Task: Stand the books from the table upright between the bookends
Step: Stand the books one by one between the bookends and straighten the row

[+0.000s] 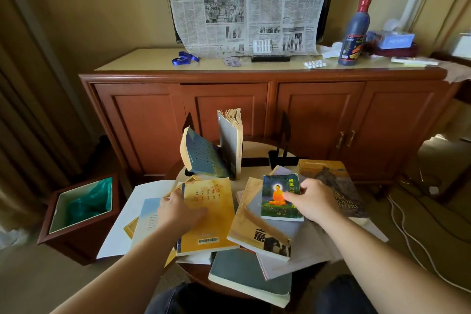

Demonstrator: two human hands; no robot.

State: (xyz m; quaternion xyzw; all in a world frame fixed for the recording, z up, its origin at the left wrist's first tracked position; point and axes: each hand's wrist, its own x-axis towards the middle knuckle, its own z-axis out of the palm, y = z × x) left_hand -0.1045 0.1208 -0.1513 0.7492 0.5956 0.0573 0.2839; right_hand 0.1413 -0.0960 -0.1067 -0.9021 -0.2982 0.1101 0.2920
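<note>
Several books lie in loose piles on a small round table (254, 148). My left hand (178, 211) rests on the left edge of a yellow book (211, 214), fingers curled over its spine side. My right hand (314, 201) pinches the right edge of a small green book (277, 199) with an orange seated figure on its cover. At the back, a grey book (229, 143) stands upright and a blue book (201, 153) leans against it. The right black bookend (284, 140) stands apart from them; the left bookend (189, 120) shows only as a tip behind the blue book.
A wooden cabinet (267, 109) stands right behind the table, with a tall dark bottle (354, 33), pill strips and a remote on top. A wooden waste bin (81, 209) with a green liner sits at the left. Cables run on the floor at the right.
</note>
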